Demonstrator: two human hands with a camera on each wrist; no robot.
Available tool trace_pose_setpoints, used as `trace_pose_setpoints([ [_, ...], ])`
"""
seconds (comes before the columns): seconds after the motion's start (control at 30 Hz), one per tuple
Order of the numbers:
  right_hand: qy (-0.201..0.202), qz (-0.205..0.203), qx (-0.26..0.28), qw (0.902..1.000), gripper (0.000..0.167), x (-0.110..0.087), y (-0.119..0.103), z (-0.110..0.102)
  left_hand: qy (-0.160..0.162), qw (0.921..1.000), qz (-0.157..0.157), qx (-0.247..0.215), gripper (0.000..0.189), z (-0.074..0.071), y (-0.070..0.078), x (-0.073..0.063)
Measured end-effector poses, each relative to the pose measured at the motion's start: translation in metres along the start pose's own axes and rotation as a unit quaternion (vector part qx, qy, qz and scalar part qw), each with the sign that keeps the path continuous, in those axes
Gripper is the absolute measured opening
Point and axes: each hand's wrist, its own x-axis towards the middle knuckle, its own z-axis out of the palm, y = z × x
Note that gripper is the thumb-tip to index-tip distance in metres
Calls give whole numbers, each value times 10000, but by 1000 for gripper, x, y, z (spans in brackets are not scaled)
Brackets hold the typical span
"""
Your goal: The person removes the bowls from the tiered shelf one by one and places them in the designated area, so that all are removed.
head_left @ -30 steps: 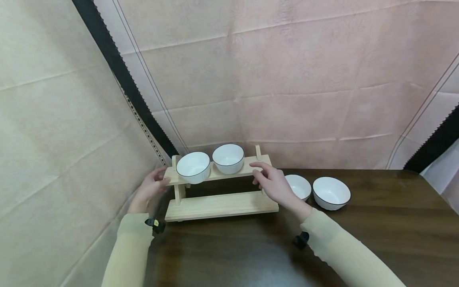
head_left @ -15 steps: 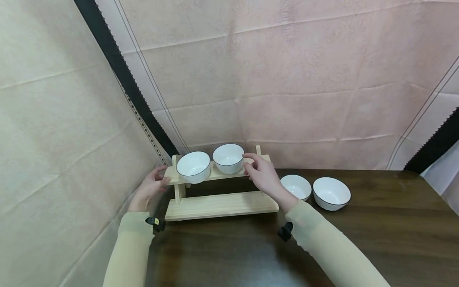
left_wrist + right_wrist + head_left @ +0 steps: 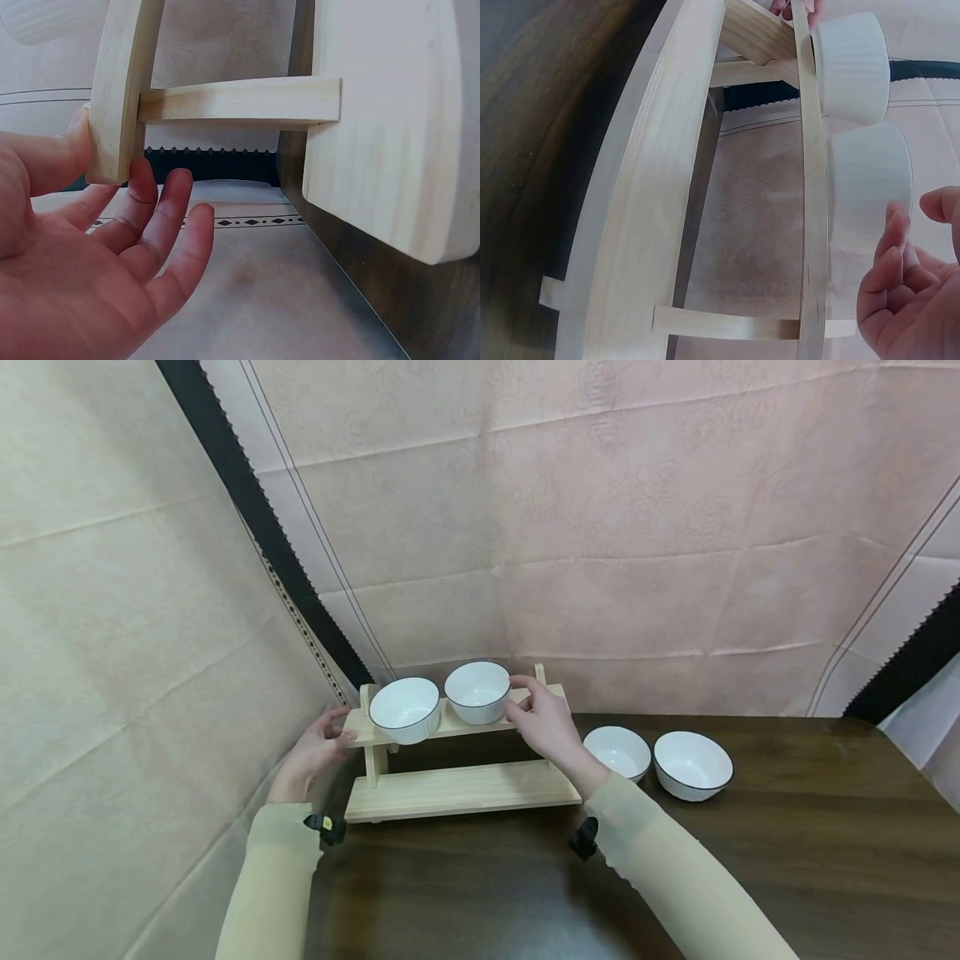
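Fingers of the right hand (image 3: 547,725) had moved left, slightly parted, apparently touching the right-hand bowl (image 3: 477,693) on the upper shelf (image 3: 447,724), so within grasp; the left hand (image 3: 313,752) pinched that shelf's end.

You have a dark wood tabletop (image 3: 810,810) below — and, behind it, a creased pinkish cloth backdrop (image 3: 660,510), with black zigzag-edged bands (image 3: 258,527) slanting along either side.

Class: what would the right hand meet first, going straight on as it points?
Probably the right-hand bowl on the upper shelf: the right hand is close beside it, though contact is unclear.
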Motion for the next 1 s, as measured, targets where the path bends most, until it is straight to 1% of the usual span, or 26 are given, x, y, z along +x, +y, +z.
trace_pose_setpoints([
  [0.27,118,123,-188,9997,52,3,-2,4,-39,10000,8,-63,67,0,-1,0],
  [0.43,166,265,-202,9993,57,6,-3,5,-24,9999,50,-93,65,0,-1,-1],
  [0.6,89,403,-97,9991,64,10,-3,4,-32,9999,113,-59,64,0,-1,-2],
  [0.8,41,536,-29,9985,68,13,-1,5,-43,9999,134,-28,63,1,-1,-2],
  [1.0,-81,569,280,9980,70,15,-1,7,-29,10000,73,-50,64,1,-1,-3],
])
